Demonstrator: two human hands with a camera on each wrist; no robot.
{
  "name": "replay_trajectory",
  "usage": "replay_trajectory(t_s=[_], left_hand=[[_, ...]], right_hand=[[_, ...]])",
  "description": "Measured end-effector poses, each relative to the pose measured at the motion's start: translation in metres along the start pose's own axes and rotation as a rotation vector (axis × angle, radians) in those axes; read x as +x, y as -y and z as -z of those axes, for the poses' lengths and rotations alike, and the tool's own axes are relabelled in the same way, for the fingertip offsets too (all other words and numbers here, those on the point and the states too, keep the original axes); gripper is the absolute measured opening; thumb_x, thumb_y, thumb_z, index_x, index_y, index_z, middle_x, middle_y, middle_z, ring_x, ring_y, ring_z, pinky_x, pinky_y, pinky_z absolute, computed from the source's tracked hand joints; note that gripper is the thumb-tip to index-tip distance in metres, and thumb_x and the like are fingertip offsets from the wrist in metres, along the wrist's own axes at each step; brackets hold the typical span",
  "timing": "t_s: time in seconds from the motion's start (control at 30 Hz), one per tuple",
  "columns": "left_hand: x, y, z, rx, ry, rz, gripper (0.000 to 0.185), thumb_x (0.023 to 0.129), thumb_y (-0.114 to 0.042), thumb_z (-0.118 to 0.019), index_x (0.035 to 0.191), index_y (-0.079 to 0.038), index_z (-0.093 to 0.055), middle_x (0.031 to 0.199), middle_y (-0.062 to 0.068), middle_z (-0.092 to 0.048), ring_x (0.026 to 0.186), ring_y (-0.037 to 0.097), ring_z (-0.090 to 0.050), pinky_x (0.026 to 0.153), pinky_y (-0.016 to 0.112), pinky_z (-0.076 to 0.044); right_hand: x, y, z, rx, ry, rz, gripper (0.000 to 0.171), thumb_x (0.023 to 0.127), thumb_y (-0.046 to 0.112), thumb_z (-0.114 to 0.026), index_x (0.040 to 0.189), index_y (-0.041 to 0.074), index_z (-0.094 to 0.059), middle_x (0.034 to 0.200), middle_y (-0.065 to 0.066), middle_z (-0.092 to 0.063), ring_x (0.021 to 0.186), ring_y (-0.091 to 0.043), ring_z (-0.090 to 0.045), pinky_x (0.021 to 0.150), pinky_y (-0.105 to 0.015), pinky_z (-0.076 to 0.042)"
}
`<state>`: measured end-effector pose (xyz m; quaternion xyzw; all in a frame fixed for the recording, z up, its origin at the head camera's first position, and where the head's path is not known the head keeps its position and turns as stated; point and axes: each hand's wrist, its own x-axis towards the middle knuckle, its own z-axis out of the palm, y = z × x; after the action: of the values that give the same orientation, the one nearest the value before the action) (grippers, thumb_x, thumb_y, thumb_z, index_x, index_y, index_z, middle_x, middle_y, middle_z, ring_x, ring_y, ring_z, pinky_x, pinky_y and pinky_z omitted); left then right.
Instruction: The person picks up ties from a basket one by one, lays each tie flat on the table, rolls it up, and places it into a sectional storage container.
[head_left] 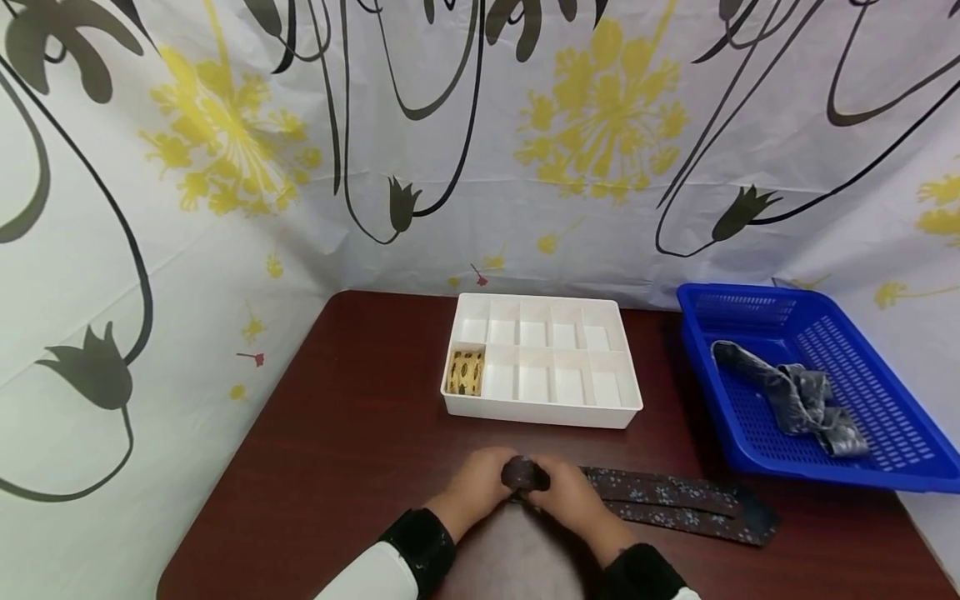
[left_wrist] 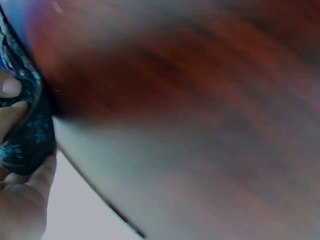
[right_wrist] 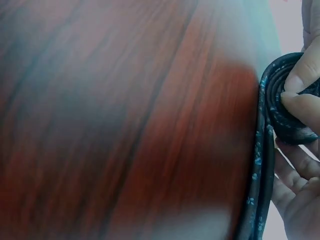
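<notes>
While both hands meet at the near edge of the table (head_left: pixel 352 433), the left hand (head_left: pixel 472 487) and right hand (head_left: pixel 573 500) pinch a half-rolled dark floral tie (head_left: pixel 527 475) between them; fingertips (right_wrist: pixel 295 82) are curled tight on the coil, thumb pressed to its face. The unrolled tail of the tie lies flat on the wood, trailing toward the person's right, just short of the blue basket (head_left: pixel 892 467).

Risks, as judged:
- Coil may loosen or telescope sideways if the pinch slackens; the fabric looks smooth.
- Tail lies doubled, so a fold could roll in crooked and leave the bundle lopsided.
- Work sits at the table's near edge; a dropped coil could go off it.

Hard to make out:
- Left wrist view is blurred; only a thumb and fingers against dark cloth show at its left margin.
- How many turns are wound cannot be told.
- White divided box (head_left: pixel 542 417) holds one rolled yellow tie (head_left: pixel 465 372) in its near-left cell; other cells appear bare, far ones partly hidden by dividers.
- Grey tie (head_left: pixel 795 392) lies crumpled in the basket.
</notes>
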<state>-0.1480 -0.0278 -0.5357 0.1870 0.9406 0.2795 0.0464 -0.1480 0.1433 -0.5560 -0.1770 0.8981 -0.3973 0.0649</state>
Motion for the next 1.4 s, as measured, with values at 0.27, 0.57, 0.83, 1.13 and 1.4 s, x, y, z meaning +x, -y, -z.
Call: replay_trajectory(t_s=[0.27,0.57,0.83,1.13,1.4], left_hand=[[0.004,-0.028,0.004,0.334,0.053,0.036,0.017,0.078,-0.006,-0.075,0.091,-0.013,-0.067,0.089,0.0,-0.067,0.09,0.014,-0.063,0.077,0.027,-0.052],[0.006,-0.041,0.001,0.432,0.112,0.065,0.015,0.083,-0.007,-0.071,0.096,-0.009,-0.064,0.094,0.005,-0.065,0.096,0.018,-0.061,0.077,0.03,-0.053],[0.002,0.003,-0.004,-0.089,0.014,-0.029,0.028,0.074,-0.005,-0.078,0.093,-0.016,-0.061,0.091,-0.005,-0.063,0.089,0.009,-0.058,0.083,0.027,-0.048],[0.0,0.009,-0.007,-0.164,-0.037,-0.055,0.027,0.073,-0.003,-0.078,0.095,-0.013,-0.067,0.093,-0.005,-0.067,0.09,0.008,-0.06,0.082,0.026,-0.049],[0.003,-0.01,0.001,0.075,0.005,-0.076,0.012,0.078,-0.008,-0.073,0.085,-0.016,-0.066,0.082,-0.007,-0.065,0.083,0.009,-0.061,0.076,0.024,-0.05]], right_hand=[[-0.002,0.001,0.006,-0.059,0.009,-0.005,0.05,0.068,0.005,-0.08,0.115,-0.001,-0.063,0.113,-0.016,-0.064,0.106,-0.032,-0.06,0.092,-0.05,-0.046],[-0.004,0.002,0.005,-0.117,0.01,-0.027,0.051,0.068,0.007,-0.08,0.115,-0.002,-0.063,0.115,-0.018,-0.064,0.109,-0.033,-0.059,0.093,-0.051,-0.046],[-0.001,-0.002,0.005,-0.122,0.002,0.022,0.041,0.07,0.007,-0.079,0.109,0.003,-0.068,0.106,-0.011,-0.067,0.103,-0.028,-0.061,0.09,-0.048,-0.047],[-0.001,0.0,0.009,-0.163,0.011,0.023,0.041,0.069,0.01,-0.08,0.108,0.005,-0.068,0.106,-0.01,-0.067,0.103,-0.028,-0.061,0.09,-0.048,-0.048],[-0.004,-0.003,0.01,-0.191,0.019,0.016,0.041,0.066,0.011,-0.083,0.103,0.005,-0.068,0.104,-0.009,-0.066,0.1,-0.026,-0.061,0.087,-0.046,-0.049]])
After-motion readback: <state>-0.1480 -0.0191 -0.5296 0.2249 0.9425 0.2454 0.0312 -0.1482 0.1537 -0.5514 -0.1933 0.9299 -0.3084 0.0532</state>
